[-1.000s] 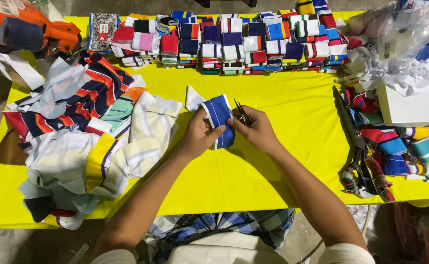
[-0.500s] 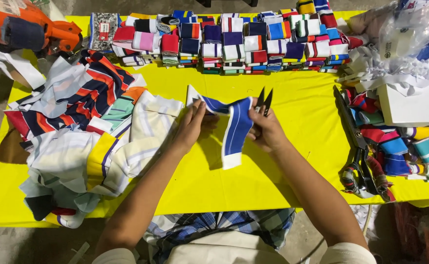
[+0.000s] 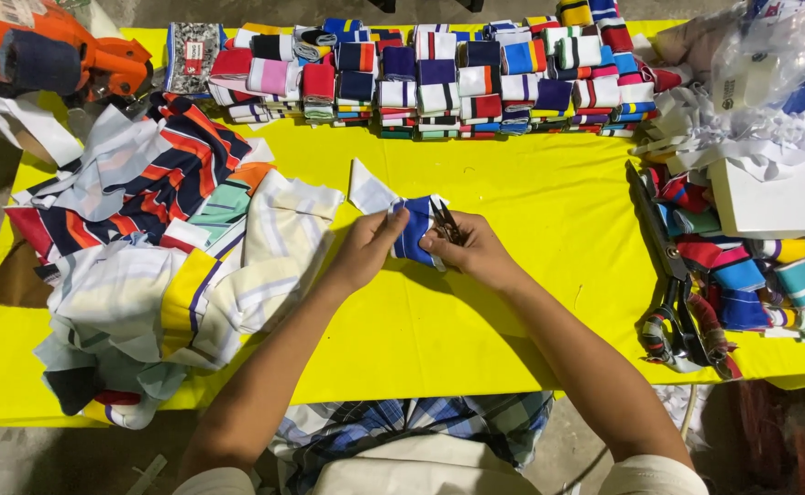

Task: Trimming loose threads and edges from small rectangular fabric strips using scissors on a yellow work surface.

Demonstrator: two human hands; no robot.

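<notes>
Blue-and-white striped knit strip (image 3: 413,229), spread wide a moment earlier, is now bunched between left hand (image 3: 366,249) and right hand (image 3: 476,252), both pinching it, small dark snips (image 3: 445,223) at the fabric.

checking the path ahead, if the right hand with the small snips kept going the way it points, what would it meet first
The right hand points left and slightly away, so it would first meet the folded blue-and-white knit strip it already touches, then the left hand right behind it.

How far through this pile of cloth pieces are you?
Done, it seems: rows of folded striped pieces stacked along the far edge of the yellow table. In hand: the left hand and right hand hold a blue and white strip, the right also gripping small snips. Probably left: the loose heap of striped cloth on the left.
</notes>
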